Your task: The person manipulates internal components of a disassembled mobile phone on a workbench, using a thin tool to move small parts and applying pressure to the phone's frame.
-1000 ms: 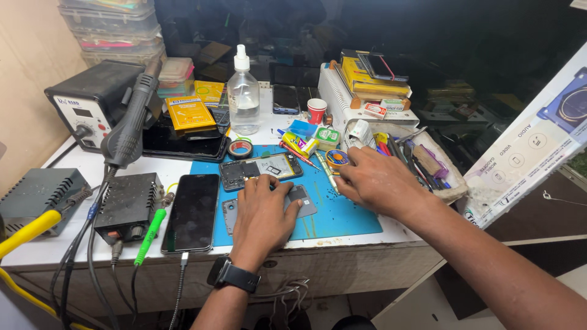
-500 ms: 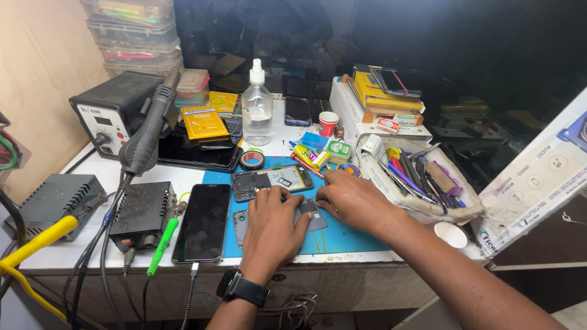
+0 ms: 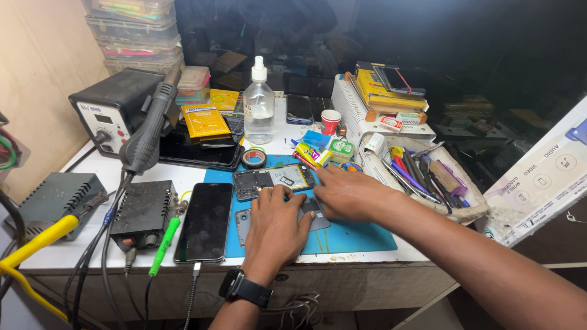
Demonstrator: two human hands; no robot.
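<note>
My left hand (image 3: 276, 226), with a black watch on the wrist, lies palm down on a grey phone back cover (image 3: 244, 221) on the blue work mat (image 3: 354, 235). Its fingertips reach toward an opened phone (image 3: 273, 180) with its inner parts showing. My right hand (image 3: 350, 194) rests flat beside it, on the right end of the grey cover, fingers pointing left. Whether either hand pinches a small part is hidden. A black phone (image 3: 205, 221) lies screen up at the mat's left edge, with a cable plugged in.
A hot-air station (image 3: 113, 110) with its black handle (image 3: 150, 131) stands at back left, two black boxes (image 3: 143, 211) before it. A clear bottle (image 3: 259, 105), tape roll (image 3: 253, 158), red cup (image 3: 331, 121), tool tray (image 3: 422, 177) and stacked plastic boxes (image 3: 134, 33) crowd the bench.
My right hand has moved left and down from the small items near the tray onto the grey cover next to my left hand. The camera has come closer.
</note>
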